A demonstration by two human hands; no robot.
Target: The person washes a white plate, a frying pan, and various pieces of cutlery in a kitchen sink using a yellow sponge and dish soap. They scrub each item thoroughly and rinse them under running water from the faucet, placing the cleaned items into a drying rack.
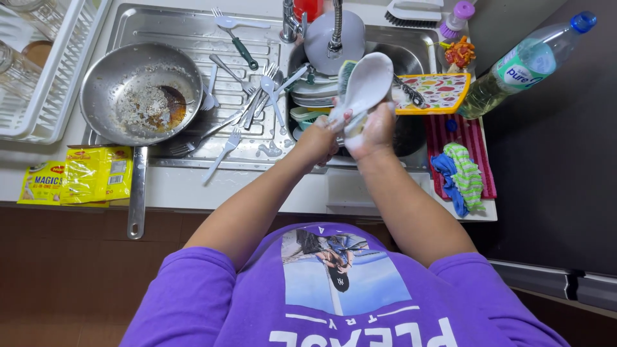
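Over the sink basin: large white serving spoon (366,82) was held above the stacked dishes (313,90), bowl end pointing away from the person.
Left hand (321,138): closed around the spoon's handle, steadying it.
Right hand (375,128): wrapped on the handle and lower bowl, soapy; whether it held a sponge, cannot tell.
Handling note: a firm handle grip seemed wise, since suds would make it slippery.
Drainboard: greasy steel frying pan (138,93), loose forks and spoons (257,96).
Right of basin: patterned cutting board (440,92), striped cloth (464,173), oil bottle (524,67).
Counter edge: yellow seasoning packets (77,177); white dish rack (45,71) at far left.
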